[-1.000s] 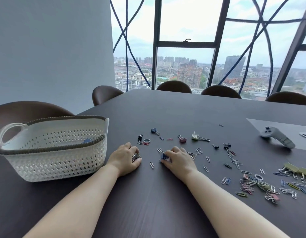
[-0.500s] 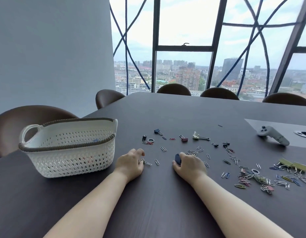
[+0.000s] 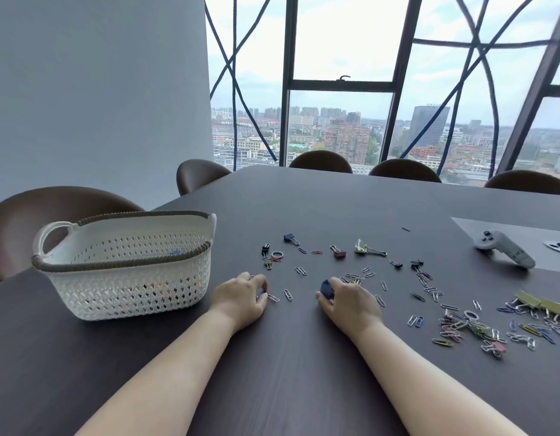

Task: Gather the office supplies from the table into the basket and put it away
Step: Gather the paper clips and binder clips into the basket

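Observation:
A white perforated basket (image 3: 127, 287) with a brown rim stands on the dark table (image 3: 288, 388) at the left; a few coloured supplies show through its wall. Paper clips and binder clips (image 3: 338, 253) lie scattered across the middle, and a denser heap of clips (image 3: 480, 328) lies at the right. My left hand (image 3: 241, 298) rests knuckles-up just right of the basket, fingers curled over small clips. My right hand (image 3: 351, 302) is closed around a dark blue binder clip (image 3: 326, 289) that pokes out by the thumb.
A grey handheld controller (image 3: 505, 251) lies on a lighter panel at the right. Brown chairs (image 3: 319, 160) stand around the table's far and left sides. A large window fills the back wall.
Both hands have drawn a little nearer along the table with clips gathered under their fingers. The view has shifted left, so the basket now sits further right in frame.

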`<action>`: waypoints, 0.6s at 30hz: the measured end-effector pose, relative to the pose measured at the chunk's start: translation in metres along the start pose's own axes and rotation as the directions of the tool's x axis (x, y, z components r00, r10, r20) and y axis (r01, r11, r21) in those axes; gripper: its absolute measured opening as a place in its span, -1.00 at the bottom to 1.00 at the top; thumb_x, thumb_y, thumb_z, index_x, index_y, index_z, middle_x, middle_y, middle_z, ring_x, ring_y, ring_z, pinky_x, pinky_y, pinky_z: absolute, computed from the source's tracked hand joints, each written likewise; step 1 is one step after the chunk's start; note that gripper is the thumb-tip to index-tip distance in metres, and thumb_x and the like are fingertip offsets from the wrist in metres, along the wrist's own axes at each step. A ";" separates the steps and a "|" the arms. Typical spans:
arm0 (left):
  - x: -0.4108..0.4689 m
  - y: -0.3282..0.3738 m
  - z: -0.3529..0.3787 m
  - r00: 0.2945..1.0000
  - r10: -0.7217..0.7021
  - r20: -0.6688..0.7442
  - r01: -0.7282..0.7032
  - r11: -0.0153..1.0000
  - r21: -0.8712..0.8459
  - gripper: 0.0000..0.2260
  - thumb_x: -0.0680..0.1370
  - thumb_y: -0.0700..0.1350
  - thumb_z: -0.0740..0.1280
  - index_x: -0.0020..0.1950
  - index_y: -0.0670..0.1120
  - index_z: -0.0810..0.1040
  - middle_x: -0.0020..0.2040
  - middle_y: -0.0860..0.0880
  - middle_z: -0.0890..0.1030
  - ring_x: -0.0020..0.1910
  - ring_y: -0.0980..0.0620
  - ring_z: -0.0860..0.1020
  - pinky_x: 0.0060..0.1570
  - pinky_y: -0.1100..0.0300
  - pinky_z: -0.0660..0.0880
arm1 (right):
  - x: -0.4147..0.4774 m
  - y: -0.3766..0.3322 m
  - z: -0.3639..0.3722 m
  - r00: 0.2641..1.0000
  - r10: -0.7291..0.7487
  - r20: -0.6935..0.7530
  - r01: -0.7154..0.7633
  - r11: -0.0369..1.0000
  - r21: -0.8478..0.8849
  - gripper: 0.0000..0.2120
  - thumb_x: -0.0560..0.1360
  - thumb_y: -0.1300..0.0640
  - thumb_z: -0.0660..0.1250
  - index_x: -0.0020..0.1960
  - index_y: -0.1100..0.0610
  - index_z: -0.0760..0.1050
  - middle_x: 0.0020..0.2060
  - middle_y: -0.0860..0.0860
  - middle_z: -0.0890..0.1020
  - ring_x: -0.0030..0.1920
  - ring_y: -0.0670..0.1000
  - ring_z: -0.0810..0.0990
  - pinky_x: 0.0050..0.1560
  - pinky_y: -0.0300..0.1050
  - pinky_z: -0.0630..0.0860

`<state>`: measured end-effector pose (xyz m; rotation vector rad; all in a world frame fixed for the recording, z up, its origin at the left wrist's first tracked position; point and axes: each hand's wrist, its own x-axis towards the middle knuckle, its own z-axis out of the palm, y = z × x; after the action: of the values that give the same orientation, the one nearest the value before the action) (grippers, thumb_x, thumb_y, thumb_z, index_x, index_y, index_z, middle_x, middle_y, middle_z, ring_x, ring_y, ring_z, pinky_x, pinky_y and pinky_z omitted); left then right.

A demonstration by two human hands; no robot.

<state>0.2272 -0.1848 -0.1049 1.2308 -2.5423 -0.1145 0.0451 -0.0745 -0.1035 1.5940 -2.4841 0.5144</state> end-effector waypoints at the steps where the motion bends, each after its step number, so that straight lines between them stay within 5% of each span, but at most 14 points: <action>1: 0.000 0.001 0.000 1.000 -0.003 -0.026 0.003 1.000 0.012 -0.79 0.54 0.05 0.16 0.08 0.00 0.45 0.08 -0.05 0.51 0.10 -0.09 0.53 -0.03 0.15 0.41 | 0.000 0.000 0.000 1.000 -0.003 -0.003 0.003 1.000 0.004 -0.68 0.53 -0.13 0.13 0.05 0.12 0.42 0.00 0.10 0.64 0.05 0.16 0.58 -0.10 -0.08 0.46; 9: -0.010 0.003 -0.005 0.981 0.076 -0.180 -0.086 0.995 -0.049 -0.48 0.49 0.26 -0.03 -0.23 -0.13 0.47 -0.25 -0.06 0.44 -0.13 -0.17 0.56 -0.22 0.15 0.35 | -0.005 -0.005 -0.009 0.996 -0.055 -0.064 0.057 0.998 0.033 -0.65 0.56 -0.12 0.11 0.09 0.15 0.38 -0.05 0.14 0.65 0.00 0.20 0.59 -0.14 -0.06 0.44; 12: -0.013 0.004 -0.023 0.950 0.134 -0.281 -0.172 0.978 -0.115 -0.43 0.40 0.28 -0.14 -0.30 -0.13 0.46 -0.33 -0.02 0.39 -0.24 -0.17 0.54 -0.28 0.16 0.37 | -0.006 -0.014 -0.023 0.991 -0.063 -0.121 0.083 0.981 0.174 -0.70 0.55 -0.10 0.16 0.03 0.15 0.41 -0.24 0.10 0.60 -0.09 0.20 0.58 -0.22 -0.08 0.36; 18: -0.027 -0.003 -0.105 0.665 0.342 -0.664 -0.432 0.902 0.032 -0.70 0.50 0.00 0.14 -0.34 -0.13 0.43 -0.38 -0.04 0.49 -0.43 -0.13 0.52 -0.42 0.11 0.50 | 0.015 -0.066 -0.060 0.971 -0.076 -0.226 0.169 0.888 0.428 -0.74 0.51 -0.08 0.24 -0.10 0.13 0.44 -0.47 -0.04 0.43 -0.35 0.09 0.41 -0.32 -0.11 0.32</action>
<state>0.2780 -0.1586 -0.0128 0.5021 -2.0474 0.2200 0.0945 -0.0905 -0.0299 1.7236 -2.1964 1.2333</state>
